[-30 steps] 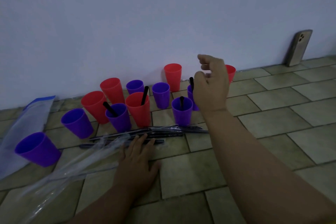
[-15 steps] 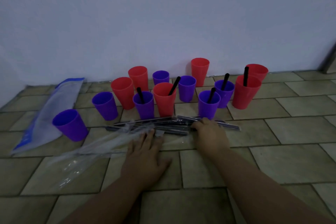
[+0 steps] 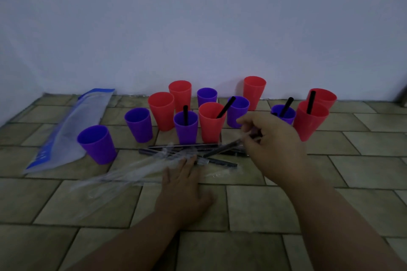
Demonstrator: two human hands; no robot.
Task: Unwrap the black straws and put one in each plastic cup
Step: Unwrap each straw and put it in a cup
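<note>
1. On the tiled floor, seen from the head, a pile of wrapped straws is laid just in front of the cups, long axes running left to right.
2. One straw is pinched at its right end between thumb and fingertips of the right hand. It slants down and left from that hand to the pile.
3. The left hand is laid flat on the floor, fingers spread, with the fingertips touching loose wrappers at the pile's near edge. It is the nearer hand to the straw's free end.
4. Four cups are seen with straws already in them. An empty purple cup stands just behind the right fingers.
5. The wrapper appears to be still on, so stripping is judged the step in hand.
</note>
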